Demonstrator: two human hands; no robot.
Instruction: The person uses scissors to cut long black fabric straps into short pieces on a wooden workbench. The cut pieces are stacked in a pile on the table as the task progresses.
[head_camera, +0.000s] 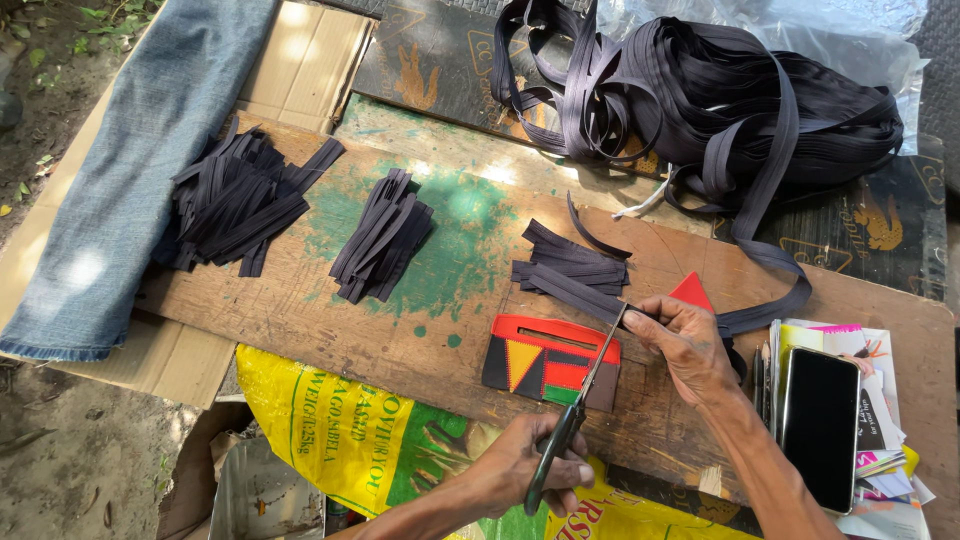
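A worn wooden plank (300, 310) with patches of green paint serves as the work surface, and it lies outdoors over flattened cardboard (300, 60) and bare soil. Near the right part of the plank a long dark strap (770, 305) is stretched flat, and the right hand (690, 345) presses it down with closed fingers, pinching the strap against the wood. The left hand (530, 465) is closed around the dark handles of a pair of scissors (580, 400), whose blades point away from the person and meet the strap just beside the right fingertips. Just beyond the blade tips lies a small heap of short cut strips (570, 268), touching the strap's end. Under the scissors rests a small pouch (550, 360) in red, black, yellow and green patches, and a red triangular piece (692, 292) shows behind the right hand. The strap runs on to the upper right, where it joins a big tangled pile of the same dark tape (720, 100) lying on clear plastic sheet (880, 40). Farther left on the plank are two more heaps of cut strips, a middle one (385, 235) and a larger one (235, 200) near the edge (this one partly touches a piece of blue denim (140, 170)). At the right edge a black phone (820, 425) lies on a stack of colourful papers (880, 400). Below the plank hangs a yellow and green woven sack (350, 430).
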